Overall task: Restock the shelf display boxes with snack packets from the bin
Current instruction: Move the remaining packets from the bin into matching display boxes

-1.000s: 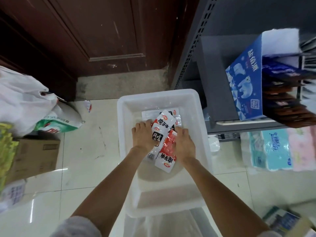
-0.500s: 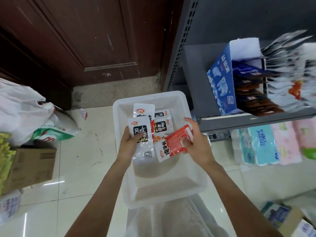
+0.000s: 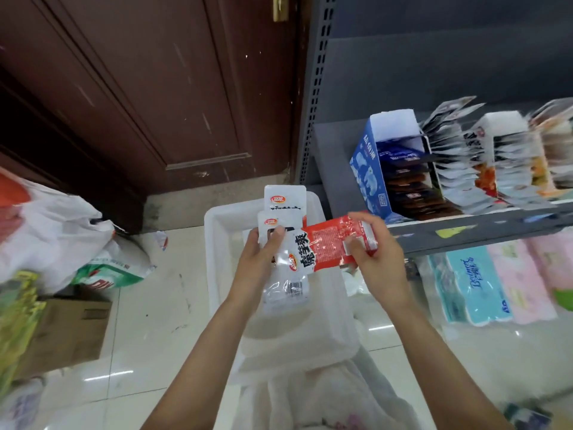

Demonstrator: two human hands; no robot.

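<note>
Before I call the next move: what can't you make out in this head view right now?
- Packet count in left hand: white packets overlap.
- Bin floor: covered by hands and the red packet that the right hand holds.
- Free space in blue box and neighbouring boxes: blurred.
- Shelf beyond right edge: cut off.

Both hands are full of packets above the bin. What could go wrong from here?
The left hand pinches several white foil snack packets fanned loosely; one might slip back into the white plastic bin. The right hand grips the red packet by one end only, so it may sag or catch on the grey shelf's edge.
</note>
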